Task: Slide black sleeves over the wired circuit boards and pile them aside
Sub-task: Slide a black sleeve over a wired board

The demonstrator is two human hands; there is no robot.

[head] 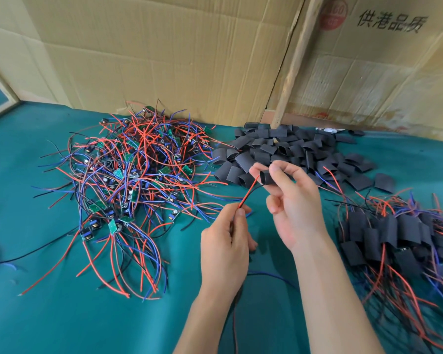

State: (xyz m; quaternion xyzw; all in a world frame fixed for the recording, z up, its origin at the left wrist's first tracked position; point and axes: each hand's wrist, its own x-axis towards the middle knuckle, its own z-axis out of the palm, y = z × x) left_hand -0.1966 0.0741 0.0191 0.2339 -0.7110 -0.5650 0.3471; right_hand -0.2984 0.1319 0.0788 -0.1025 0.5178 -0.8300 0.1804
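Black sleeve (266,177) pinched in right hand (296,203), left hand (226,241) gripping its wires (248,194)

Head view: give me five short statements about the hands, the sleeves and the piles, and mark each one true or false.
1. The right hand pinches a black sleeve between thumb and fingers. True.
2. The left hand rests flat and open on the green cloth. False: it pinches the red and black wires that run up into the sleeve.
3. The pile of bare wired boards lies to the left of the hands. True.
4. The loose empty sleeves lie nearer the person than the hands. False: they lie beyond the hands, by the cardboard.
5. The finished sleeved boards are piled to the right. True.
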